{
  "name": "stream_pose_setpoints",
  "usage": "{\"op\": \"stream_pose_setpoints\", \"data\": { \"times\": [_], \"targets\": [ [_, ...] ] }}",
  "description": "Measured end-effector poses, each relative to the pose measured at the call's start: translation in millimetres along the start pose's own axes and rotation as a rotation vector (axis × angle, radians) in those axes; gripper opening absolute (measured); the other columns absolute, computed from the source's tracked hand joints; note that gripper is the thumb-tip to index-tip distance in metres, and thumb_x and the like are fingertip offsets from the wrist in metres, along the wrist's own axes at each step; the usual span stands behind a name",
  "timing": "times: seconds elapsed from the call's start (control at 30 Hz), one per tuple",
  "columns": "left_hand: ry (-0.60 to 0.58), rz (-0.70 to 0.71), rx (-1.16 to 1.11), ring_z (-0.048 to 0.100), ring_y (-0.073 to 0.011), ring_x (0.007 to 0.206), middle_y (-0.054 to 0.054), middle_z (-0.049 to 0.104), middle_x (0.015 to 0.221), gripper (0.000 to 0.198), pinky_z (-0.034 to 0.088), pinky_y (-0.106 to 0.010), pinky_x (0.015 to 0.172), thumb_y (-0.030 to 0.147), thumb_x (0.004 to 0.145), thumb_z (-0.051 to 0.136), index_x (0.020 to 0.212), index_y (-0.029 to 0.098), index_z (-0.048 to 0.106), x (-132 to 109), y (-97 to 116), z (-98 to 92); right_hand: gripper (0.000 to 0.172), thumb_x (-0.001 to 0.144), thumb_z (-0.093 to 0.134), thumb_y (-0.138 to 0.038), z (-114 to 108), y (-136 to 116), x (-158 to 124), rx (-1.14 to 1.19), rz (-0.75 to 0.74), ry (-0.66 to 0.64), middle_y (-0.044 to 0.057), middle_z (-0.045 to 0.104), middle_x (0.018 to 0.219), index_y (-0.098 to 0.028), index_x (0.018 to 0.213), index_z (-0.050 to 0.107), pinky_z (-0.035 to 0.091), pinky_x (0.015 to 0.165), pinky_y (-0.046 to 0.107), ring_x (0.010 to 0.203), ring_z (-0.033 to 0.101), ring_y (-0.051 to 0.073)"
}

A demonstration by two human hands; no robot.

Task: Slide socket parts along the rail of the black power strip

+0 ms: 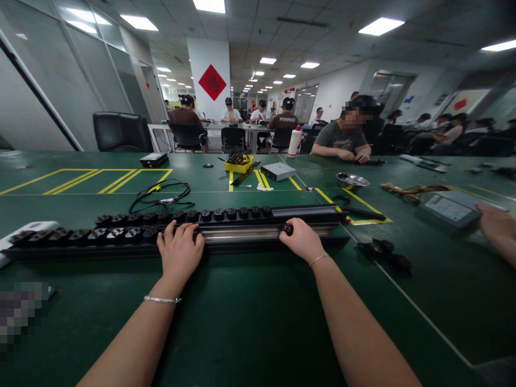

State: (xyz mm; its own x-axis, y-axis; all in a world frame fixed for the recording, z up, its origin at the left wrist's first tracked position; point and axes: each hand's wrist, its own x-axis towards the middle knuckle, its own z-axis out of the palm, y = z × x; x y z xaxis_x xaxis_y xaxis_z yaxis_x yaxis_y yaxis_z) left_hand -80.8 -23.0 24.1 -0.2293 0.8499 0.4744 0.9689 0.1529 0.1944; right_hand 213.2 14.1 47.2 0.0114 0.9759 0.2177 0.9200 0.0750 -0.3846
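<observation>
A long black rail (237,248) with a shiny metal-lined channel lies across the green table. Black block-like modules with slotted tops (98,235) fill its left part in a row. My left hand (180,250) is wrapped over the rail at the right end of that row; what lies under its fingers is mostly hidden. My right hand (305,242) pinches a small black module (288,229) at the right part of the channel. Just behind runs a second black rail (300,213), with its own row of similar modules (219,214).
Behind the rails are a black cable (161,201), a yellow tray (238,162), a grey box (278,171) and a metal bowl (352,180). Loose black pieces (385,257) lie right. Another person's hand (497,223) touches a metal power supply (451,209). A co-worker (342,134) sits opposite.
</observation>
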Motion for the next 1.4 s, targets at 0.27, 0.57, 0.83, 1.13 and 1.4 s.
{"op": "stream_pose_setpoints", "data": {
  "times": [0.27,0.57,0.83,1.13,1.4],
  "targets": [
    [0.000,-0.005,-0.009,0.027,-0.0287,0.128,-0.006,0.057,0.122,0.037,0.019,-0.055,0.104,0.033,0.082,0.036,0.109,0.022,0.059,0.8,-1.1,0.8,0.023,0.073,0.052,-0.034,1.5,-0.2,0.6,-0.023,0.016,0.002,0.005,0.060,0.094,-0.019,0.090,0.056,0.034,0.060,0.026,0.080,0.055,0.017],
    [0.002,0.006,-0.026,0.027,-0.0293,0.127,-0.007,0.056,0.121,0.038,0.020,-0.057,0.102,0.033,0.082,0.036,0.110,0.021,0.059,0.6,-1.7,1.6,0.025,0.072,0.051,-0.033,0.2,-0.4,-0.2,-0.017,0.020,-0.003,0.006,0.059,0.097,-0.018,0.092,0.056,0.034,0.061,0.026,0.082,0.055,0.018],
    [0.011,0.007,-0.026,0.027,-0.0292,0.127,-0.007,0.057,0.120,0.037,0.020,-0.055,0.103,0.033,0.082,0.037,0.110,0.021,0.059,0.0,-0.7,0.4,0.025,0.073,0.052,-0.034,-1.2,4.9,0.7,-0.017,0.000,-0.010,0.006,0.060,0.096,-0.019,0.091,0.058,0.036,0.064,0.025,0.083,0.055,0.017],
    [0.006,0.000,-0.015,0.027,-0.0288,0.127,-0.006,0.056,0.121,0.036,0.019,-0.055,0.103,0.032,0.082,0.039,0.109,0.022,0.059,0.6,-0.9,1.9,0.026,0.071,0.053,-0.036,-3.3,7.0,1.0,0.003,-0.006,-0.008,0.004,0.061,0.097,-0.020,0.091,0.059,0.036,0.064,0.025,0.082,0.055,0.016],
    [0.023,0.015,-0.011,0.027,-0.0289,0.127,-0.006,0.057,0.121,0.036,0.020,-0.056,0.102,0.033,0.082,0.037,0.109,0.021,0.058,-0.4,-2.5,3.2,0.028,0.071,0.054,-0.036,-1.8,7.3,1.6,0.009,0.025,-0.010,0.005,0.060,0.098,-0.019,0.092,0.058,0.036,0.064,0.025,0.082,0.056,0.017]
  ]
}}
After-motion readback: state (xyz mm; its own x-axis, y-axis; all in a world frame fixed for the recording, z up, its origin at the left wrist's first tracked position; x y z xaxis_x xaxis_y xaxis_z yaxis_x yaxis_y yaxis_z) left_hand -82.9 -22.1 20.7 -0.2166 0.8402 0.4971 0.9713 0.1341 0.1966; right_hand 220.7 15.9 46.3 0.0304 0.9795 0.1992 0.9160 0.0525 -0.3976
